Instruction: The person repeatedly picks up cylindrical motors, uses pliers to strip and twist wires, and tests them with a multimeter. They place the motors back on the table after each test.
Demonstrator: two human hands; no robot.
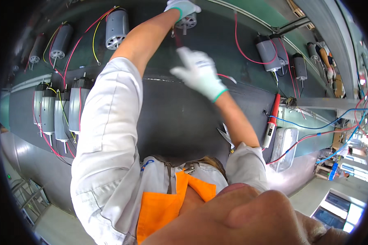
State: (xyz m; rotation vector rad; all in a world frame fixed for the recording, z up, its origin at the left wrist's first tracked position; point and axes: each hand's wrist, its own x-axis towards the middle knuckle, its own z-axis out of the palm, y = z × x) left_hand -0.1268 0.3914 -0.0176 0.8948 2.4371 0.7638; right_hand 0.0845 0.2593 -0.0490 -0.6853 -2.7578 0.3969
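At the top edge my left hand (183,6), in a white glove with a green cuff, grips a grey electric motor (187,22) whose vented end and shaft face me. Part of that hand is cut off or lies over the motor body. Nearer to me, my right hand (198,72), gloved the same way, is over the dark bench with its index finger stretched out and its thumb apart. A red wire (225,76) with a pale end comes out from behind it. Between this hand and the motor is a blurred dark-red strand. Nothing is seen held in the right hand.
Several grey motors with red and yellow-green wires stand left (77,106) and right (268,53) on the dark bench (180,118). A red-handled tool (275,110) lies beside a clear lamp (285,149). Scissors-like blades (225,134) lie by my right forearm. Another person's arm (326,61) shows far right.
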